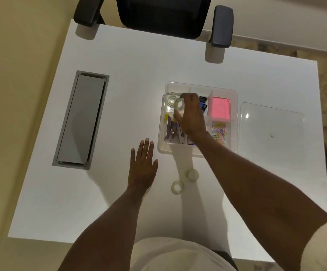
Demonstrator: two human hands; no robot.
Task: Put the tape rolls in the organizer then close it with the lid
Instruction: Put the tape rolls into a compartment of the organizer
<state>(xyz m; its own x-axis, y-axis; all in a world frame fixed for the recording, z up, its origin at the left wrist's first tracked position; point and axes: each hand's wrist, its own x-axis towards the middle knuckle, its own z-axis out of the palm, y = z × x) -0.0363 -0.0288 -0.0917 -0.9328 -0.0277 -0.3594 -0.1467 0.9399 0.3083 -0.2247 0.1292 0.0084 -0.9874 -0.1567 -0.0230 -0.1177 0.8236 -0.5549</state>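
A: Starting nearest, what lies on the desk on the near side of the organizer?

B: Two tape rolls wait there, well short of the organizer: one clear ring lying flat, and a second roll just beyond it, closer to the organizer's near wall. The left hand rests flat on the desk, fingers spread, holding nothing, just off the organizer's near-left corner.

A: And the right hand?

B: The right hand reaches over the organizer and pinches a tape roll by its rim, above the far-left compartment. Another roll already sits in that compartment.

A: How should these rolls handle?

B: Light and stiff, I'd judge, with a smooth, somewhat slippery outer face. A pinch across the ring, thumb outside and a finger through the core, looks safest. Dropping one shouldn't harm it, though it might roll.

A: What else is around the organizer?

B: Inside it are pink sticky notes and coloured paper clips. The clear lid lies flat on the desk just right of the organizer, not yet on. The desk is white and smooth; a grey cable tray is set into it well left of the organizer. Beyond the organizer's far side stands a black office chair, against pale walls.
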